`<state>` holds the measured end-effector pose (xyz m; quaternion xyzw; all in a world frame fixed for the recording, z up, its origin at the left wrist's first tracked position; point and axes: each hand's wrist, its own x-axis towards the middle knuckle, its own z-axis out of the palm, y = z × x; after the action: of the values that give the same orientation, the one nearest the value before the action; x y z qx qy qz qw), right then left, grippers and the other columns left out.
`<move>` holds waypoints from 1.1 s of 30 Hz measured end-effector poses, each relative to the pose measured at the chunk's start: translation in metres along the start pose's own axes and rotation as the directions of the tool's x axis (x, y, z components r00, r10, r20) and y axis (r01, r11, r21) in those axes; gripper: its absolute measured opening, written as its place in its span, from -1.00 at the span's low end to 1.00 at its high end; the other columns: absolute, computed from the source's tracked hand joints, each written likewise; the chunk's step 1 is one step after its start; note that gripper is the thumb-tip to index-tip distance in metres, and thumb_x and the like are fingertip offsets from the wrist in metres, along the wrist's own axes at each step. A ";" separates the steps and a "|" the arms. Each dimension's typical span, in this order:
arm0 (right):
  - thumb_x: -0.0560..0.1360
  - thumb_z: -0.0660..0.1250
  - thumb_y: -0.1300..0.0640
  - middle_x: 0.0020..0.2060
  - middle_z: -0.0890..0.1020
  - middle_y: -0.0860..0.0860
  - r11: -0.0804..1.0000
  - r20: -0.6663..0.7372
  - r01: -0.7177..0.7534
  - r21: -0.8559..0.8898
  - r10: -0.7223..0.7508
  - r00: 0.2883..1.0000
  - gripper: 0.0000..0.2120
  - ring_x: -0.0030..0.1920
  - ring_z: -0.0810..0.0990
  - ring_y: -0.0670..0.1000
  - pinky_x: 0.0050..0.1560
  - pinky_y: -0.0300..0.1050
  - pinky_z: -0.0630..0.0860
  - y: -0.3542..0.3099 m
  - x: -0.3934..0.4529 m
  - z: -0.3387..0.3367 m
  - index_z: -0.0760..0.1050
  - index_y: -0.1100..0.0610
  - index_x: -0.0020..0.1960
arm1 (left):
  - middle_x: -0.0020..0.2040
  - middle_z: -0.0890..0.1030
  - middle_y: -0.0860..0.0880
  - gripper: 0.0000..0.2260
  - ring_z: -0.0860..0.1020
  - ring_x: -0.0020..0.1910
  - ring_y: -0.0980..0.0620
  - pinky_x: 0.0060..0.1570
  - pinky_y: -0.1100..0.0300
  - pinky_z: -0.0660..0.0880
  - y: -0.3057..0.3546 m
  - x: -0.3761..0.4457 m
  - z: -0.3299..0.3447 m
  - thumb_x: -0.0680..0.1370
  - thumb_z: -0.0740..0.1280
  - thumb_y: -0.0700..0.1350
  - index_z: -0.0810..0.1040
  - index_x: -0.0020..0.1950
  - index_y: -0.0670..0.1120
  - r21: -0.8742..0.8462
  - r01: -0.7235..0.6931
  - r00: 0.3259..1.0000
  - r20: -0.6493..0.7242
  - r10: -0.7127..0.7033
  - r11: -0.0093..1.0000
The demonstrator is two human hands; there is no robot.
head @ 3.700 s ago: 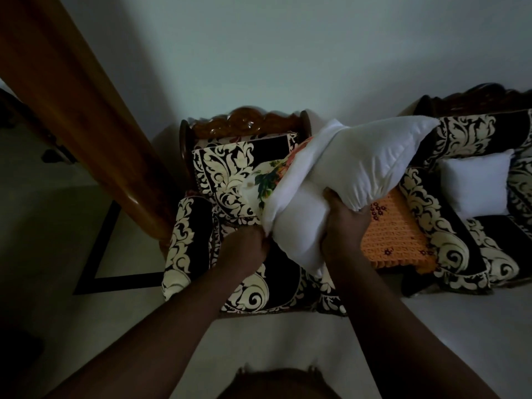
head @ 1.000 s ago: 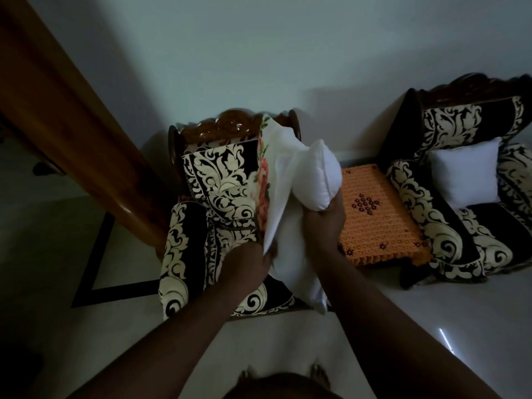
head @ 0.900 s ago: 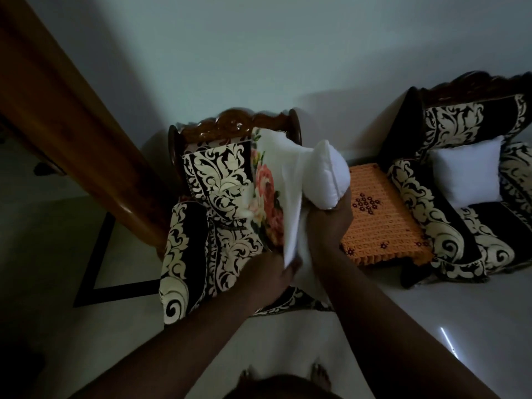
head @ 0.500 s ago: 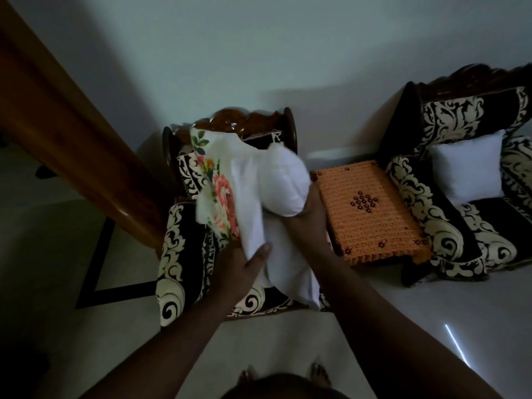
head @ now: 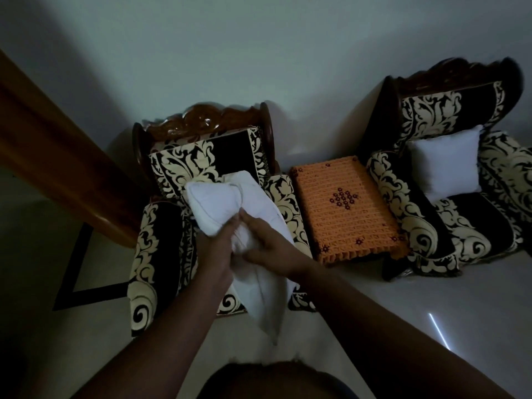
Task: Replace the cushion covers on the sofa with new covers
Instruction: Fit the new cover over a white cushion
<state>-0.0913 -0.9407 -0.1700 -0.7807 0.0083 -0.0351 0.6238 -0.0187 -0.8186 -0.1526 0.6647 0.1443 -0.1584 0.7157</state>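
Observation:
I hold a white cushion insert over the black-and-cream patterned armchair. Its upper end sits inside a white cover turned inside out, with a seam line showing; no floral print shows. My left hand grips the cover's edge at the cushion's middle. My right hand grips the squeezed middle of the insert from the right. The bare lower end hangs down toward me. A second bare white cushion leans on the right sofa seat.
An orange crocheted cloth covers a small table between the armchair and the sofa. A wooden beam or rail runs diagonally at the left. Pale tiled floor with a black inlay line lies around the furniture.
The floral side of the cover has turned out of sight and the cover now sits over the cushion's upper end. Both hands have dropped lower over the armchair seat.

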 end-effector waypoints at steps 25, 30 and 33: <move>0.66 0.20 0.15 -0.13 0.61 0.01 0.651 -0.678 -0.753 0.096 0.596 0.430 -0.81 -0.08 0.56 0.04 -0.06 -0.10 0.41 0.172 0.091 -0.090 0.59 0.13 0.01 | 0.09 0.72 -0.08 -0.64 0.65 0.10 -0.11 0.10 0.00 0.57 -0.018 0.228 0.092 0.58 0.32 0.16 0.65 0.20 -0.05 0.040 0.503 0.837 0.226 -0.498 0.864; 0.70 0.12 0.04 -0.08 0.60 0.12 0.605 -0.696 -0.786 0.128 0.620 0.363 -0.71 -0.03 0.55 0.13 -0.03 -0.02 0.45 0.185 0.112 -0.103 0.54 0.19 0.05 | 0.29 0.60 0.00 -0.01 0.57 0.27 -0.11 0.23 -0.14 0.55 -0.032 0.227 0.109 0.13 0.45 0.59 0.46 0.41 0.07 0.502 0.258 0.927 0.111 -0.357 0.826; 0.72 0.10 0.04 -0.07 0.59 0.10 0.625 -0.646 -0.767 0.145 0.647 0.404 -0.67 -0.01 0.54 0.10 -0.02 -0.10 0.38 0.188 0.126 -0.109 0.55 0.23 0.10 | 0.59 0.19 -0.14 0.40 0.19 0.56 -0.24 0.50 -0.29 0.18 -0.041 0.215 0.118 -0.06 0.41 0.65 0.13 0.61 -0.04 0.789 0.201 0.948 -0.008 -0.318 0.581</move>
<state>0.0332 -1.0959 -0.3236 -0.6896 0.5553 -0.0320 0.4637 0.1594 -0.9464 -0.2708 0.8679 0.1085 -0.3524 0.3328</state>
